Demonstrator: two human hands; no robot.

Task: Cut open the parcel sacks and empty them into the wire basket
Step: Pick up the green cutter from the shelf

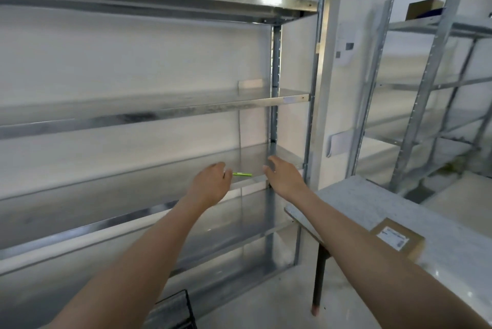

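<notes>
A thin green cutter lies on the middle metal shelf of the rack in front of me. My left hand is stretched out just left of the cutter, fingers spread, its fingertips close to or touching the cutter's near end. My right hand hovers to the right of the cutter, open and holding nothing. A corner of the black wire basket shows on the floor at the bottom of the view. No parcel sack is in sight.
The galvanised rack has several bare shelves. A grey-topped table stands at the right with a brown labelled parcel box on it. A second metal rack stands at the far right with a box on top.
</notes>
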